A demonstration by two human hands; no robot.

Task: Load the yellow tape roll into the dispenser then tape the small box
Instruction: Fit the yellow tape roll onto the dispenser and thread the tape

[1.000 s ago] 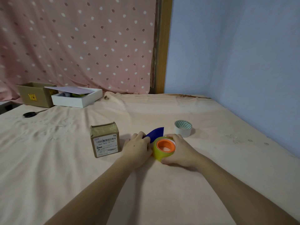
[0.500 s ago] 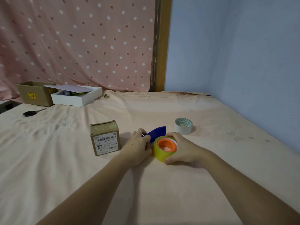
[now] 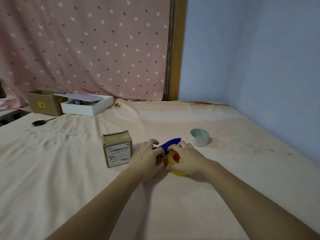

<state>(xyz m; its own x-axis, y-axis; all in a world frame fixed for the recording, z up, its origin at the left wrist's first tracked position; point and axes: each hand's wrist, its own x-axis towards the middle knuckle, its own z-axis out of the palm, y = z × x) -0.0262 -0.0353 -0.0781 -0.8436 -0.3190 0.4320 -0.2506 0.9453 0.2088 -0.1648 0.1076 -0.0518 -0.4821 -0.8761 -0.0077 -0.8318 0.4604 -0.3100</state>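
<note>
On the peach sheet (image 3: 173, 205), near the middle: right hand (image 3: 188, 158) wrapping around the yellow tape roll (image 3: 174, 166), fingers curled over its top, orange core (image 3: 175, 157) tilting toward the left and showing between the two hands; left hand (image 3: 147, 159) closing on the blue dispenser (image 3: 168, 144), fingers curled around its near end, blue body sticking out past both hands toward the far side; an orange part (image 3: 158, 160) peeking beside the left thumb, roll and dispenser pressing close together, whether already seated impossible to tell; small box (image 3: 117, 149) standing upright just left of the left hand, barcode label facing the camera, flaps closed on top, not touching the hand; white tape roll (image 3: 199, 137) lying apart to the right, beyond the right hand; scissors (image 3: 41, 122) resting far left on the sheet; open cardboard box (image 3: 45, 102) and white box (image 3: 88, 106) sitting side by side at the far edge, below the pink dotted curtain (image 3: 86, 49).
</note>
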